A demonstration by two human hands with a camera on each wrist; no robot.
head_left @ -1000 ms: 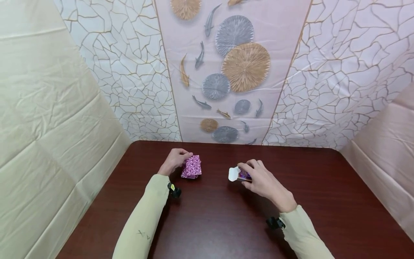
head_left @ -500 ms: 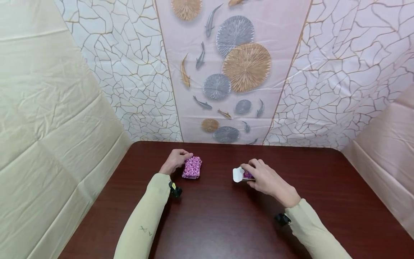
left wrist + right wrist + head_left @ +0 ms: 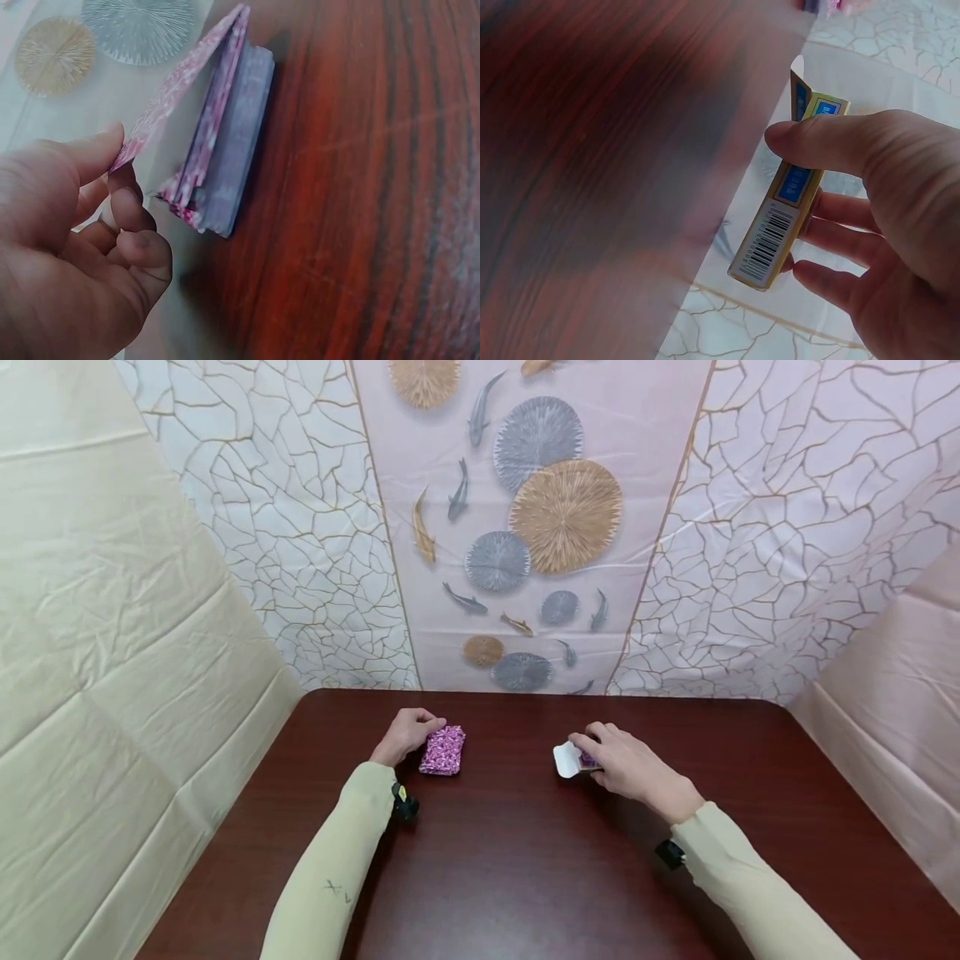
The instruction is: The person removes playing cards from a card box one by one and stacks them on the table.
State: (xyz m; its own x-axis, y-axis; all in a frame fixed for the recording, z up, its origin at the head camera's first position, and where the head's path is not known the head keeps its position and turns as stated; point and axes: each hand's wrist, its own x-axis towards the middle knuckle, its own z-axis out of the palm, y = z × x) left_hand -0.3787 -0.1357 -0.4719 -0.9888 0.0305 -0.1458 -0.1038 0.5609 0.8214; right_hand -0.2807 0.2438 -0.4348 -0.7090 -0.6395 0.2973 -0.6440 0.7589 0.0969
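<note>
On the left side of the table lies a small stack of playing cards (image 3: pixel 442 752) with pink patterned backs. My left hand (image 3: pixel 407 733) is at its upper left corner. In the left wrist view, the thumb and a finger pinch the corner of a top card (image 3: pixel 180 86), which is lifted at a slant off the stack (image 3: pixel 244 142). My right hand (image 3: pixel 633 766) grips a card box (image 3: pixel 769 232) by its narrow sides, thumb on the near side and fingers behind. Its white flap (image 3: pixel 566 761) hangs open towards the left. Something purple shows beside the flap, mostly hidden by the hand.
Both hands work over a dark red-brown wooden table (image 3: pixel 480 877). A patterned cloth (image 3: pixel 517 610) with fish and round leaves hangs behind its far edge. Plain cream cloth (image 3: pixel 112 693) closes the left side. Each wrist wears a small black camera.
My right hand has moved to the right with the box, away from the cards. The stack looks more even than a second ago. My left hand has hardly moved.
</note>
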